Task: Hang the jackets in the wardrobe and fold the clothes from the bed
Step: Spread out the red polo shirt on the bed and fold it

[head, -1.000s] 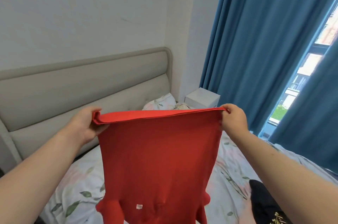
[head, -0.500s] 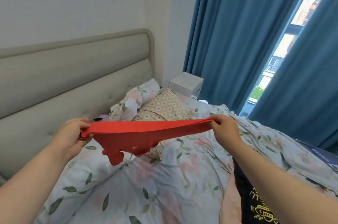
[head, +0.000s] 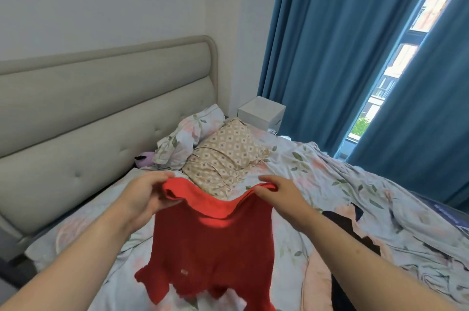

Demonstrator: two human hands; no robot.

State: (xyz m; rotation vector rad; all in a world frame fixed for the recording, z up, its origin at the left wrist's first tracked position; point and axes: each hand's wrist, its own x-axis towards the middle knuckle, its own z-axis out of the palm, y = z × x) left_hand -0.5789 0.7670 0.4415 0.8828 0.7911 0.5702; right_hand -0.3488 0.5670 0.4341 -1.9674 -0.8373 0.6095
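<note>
A red knitted top [head: 213, 247] hangs in front of me over the bed [head: 317, 178], its upper hem sagging in the middle. My left hand [head: 144, 196] pinches the hem's left corner, thumb on the near side. My right hand [head: 279, 193] pinches the right corner. The garment's lower part, with short ruffled sleeves and a small white label, drapes down onto the floral sheet. A black garment [head: 355, 232] with pink cloth [head: 317, 280] under it lies on the bed behind my right forearm.
A beige padded headboard [head: 101, 112] runs along the left. A patterned beige pillow [head: 228, 155] and a floral pillow [head: 185, 133] lie at the bed's head, with a small purple toy [head: 144, 158] beside them. A white nightstand [head: 261, 112] and blue curtains [head: 317, 56] stand beyond.
My hands came closer together and lower, so the hem went from stretched taut to slack. The top swung back from a flat, flung-out position and now hangs down in front of me.
</note>
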